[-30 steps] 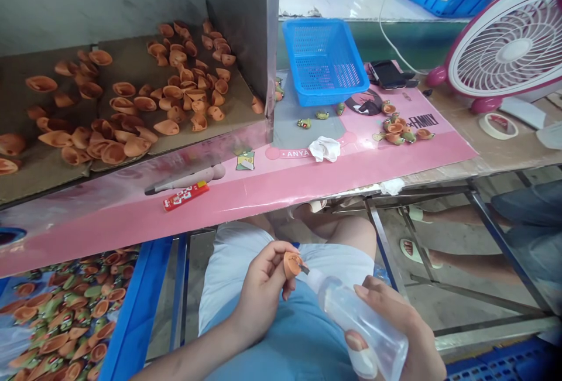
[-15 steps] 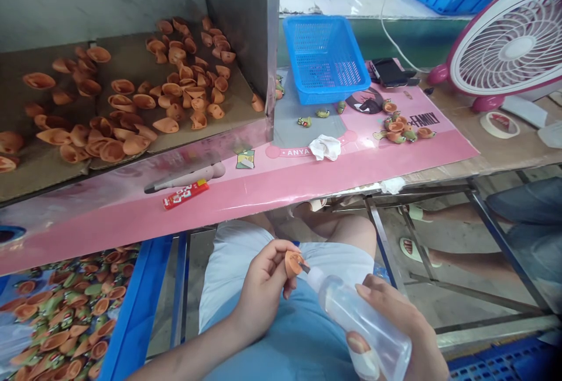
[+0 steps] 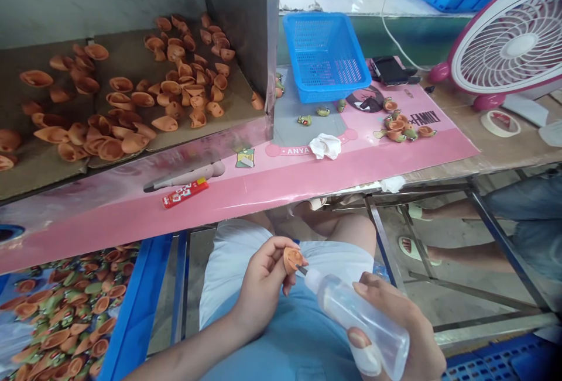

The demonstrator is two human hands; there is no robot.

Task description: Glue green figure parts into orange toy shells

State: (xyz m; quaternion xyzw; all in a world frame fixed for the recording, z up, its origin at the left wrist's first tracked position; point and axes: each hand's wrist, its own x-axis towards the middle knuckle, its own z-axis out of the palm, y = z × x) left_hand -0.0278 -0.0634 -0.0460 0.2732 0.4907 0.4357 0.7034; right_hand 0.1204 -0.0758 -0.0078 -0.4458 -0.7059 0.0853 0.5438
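A small hollow orange cone-shaped piece [image 3: 293, 260] sits above the person's lap, pinched between the thumb and fingers of the left hand [image 3: 263, 287]. The right hand [image 3: 397, 325] wraps closed around a clear plastic squeeze bottle [image 3: 349, 311], tilting it so that its thin dark nozzle [image 3: 301, 270] points at the piece, right beside its edge. Whether they touch is hard to tell. Just ahead, a pink mat [image 3: 263, 194] covers the tabletop, holding a red tube [image 3: 185, 194], a white cloth [image 3: 325, 147], a blue perforated basket [image 3: 325, 56] and a small cluster of orange pieces with green parts [image 3: 397, 129]. Many bare orange pieces [image 3: 109, 150] lie scattered across cardboard [image 3: 35, 164] at the far left. More, mixed with green, fill a blue-rimmed tray [image 3: 65, 311] at the lower left. Another person's sandaled feet [image 3: 413, 246] rest beneath the tabletop on the right.
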